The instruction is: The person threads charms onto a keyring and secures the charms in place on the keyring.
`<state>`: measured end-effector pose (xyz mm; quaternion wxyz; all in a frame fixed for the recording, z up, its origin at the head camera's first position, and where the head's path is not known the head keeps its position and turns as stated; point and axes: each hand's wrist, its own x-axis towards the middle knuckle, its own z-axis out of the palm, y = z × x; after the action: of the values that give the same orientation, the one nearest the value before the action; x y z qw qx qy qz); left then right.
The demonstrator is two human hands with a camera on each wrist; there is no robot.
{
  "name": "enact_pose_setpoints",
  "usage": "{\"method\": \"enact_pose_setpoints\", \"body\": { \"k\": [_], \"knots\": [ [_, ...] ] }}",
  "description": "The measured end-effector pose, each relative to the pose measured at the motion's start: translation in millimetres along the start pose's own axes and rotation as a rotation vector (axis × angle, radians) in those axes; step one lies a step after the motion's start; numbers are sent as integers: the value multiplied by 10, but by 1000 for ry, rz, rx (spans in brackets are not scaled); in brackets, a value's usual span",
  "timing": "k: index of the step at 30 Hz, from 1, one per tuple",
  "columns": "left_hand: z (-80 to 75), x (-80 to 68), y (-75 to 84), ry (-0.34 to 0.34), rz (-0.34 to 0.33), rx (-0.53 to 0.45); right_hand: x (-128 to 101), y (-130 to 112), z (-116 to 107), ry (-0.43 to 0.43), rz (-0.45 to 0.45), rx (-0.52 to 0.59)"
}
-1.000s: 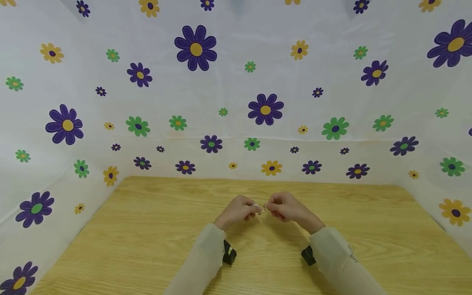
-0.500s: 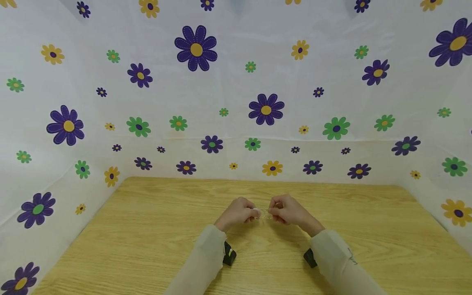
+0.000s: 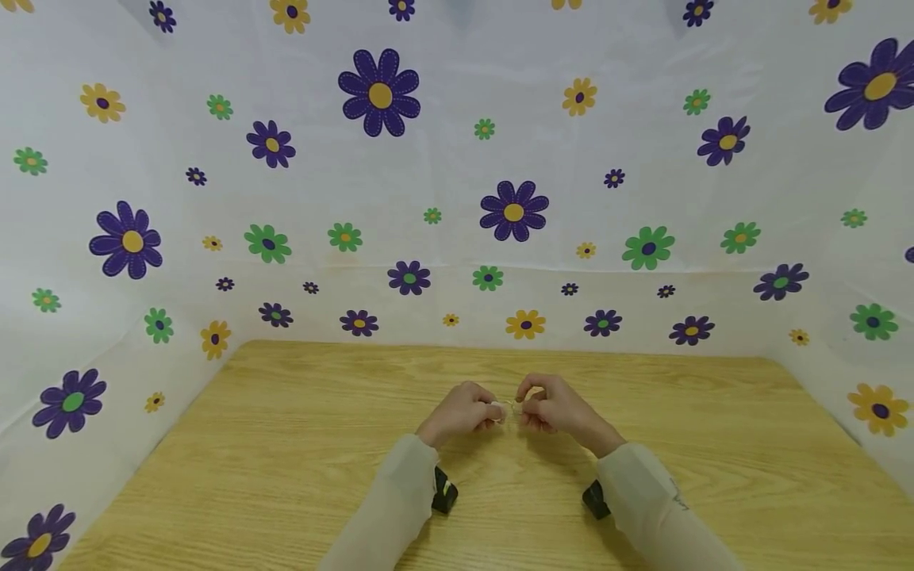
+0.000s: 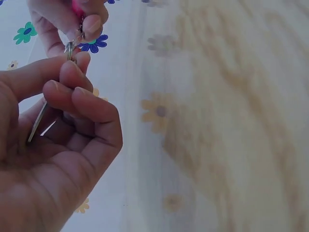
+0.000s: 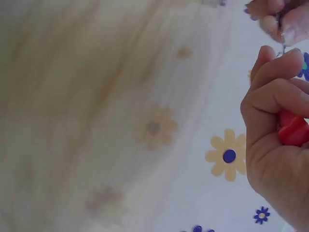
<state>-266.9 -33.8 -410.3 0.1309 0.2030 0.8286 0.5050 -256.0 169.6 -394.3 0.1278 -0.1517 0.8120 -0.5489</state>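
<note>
Just right of the middle of the table, both hands meet in the head view. My left hand (image 3: 462,414) pinches a small metal ring (image 4: 70,50) between thumb and fingertips. A flat silvery piece like a key (image 4: 37,122), seen edge-on, lies in the curl of that hand. Opposite it, my right hand (image 3: 558,408) pinches a short thin chain (image 4: 80,32) at the ring. Under its curled fingers sits a glossy red keychain charm (image 5: 293,129), mostly hidden by the palm. The fingertips of the two hands are close together over the table.
A wood-grain table (image 3: 286,444) spreads beneath the hands. White cloth (image 3: 443,166) printed with flowers stands round the back and both sides. Dark wrist cameras (image 3: 444,492) sit under the beige sleeves (image 3: 389,500).
The right fingers have shifted a little at the ring, and the index finger is now raised slightly from the thumb. The left hand stays nearly still.
</note>
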Motion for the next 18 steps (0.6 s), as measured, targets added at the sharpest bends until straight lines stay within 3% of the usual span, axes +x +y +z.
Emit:
{"method": "enact_pose_setpoints", "body": {
  "k": [5, 8, 12, 18],
  "knots": [
    [-20, 7, 9, 16, 13, 27, 6, -36, -33, -7, -71, -162],
    [-26, 11, 16, 18, 11, 48, 11, -52, -50, -28, -109, -205],
    [-16, 11, 24, 12, 12, 66, 15, -47, -42, -19, -75, -177],
    [6, 10, 10, 3, 2, 44, 16, -25, 36, 96, -38, -108]
  ]
}}
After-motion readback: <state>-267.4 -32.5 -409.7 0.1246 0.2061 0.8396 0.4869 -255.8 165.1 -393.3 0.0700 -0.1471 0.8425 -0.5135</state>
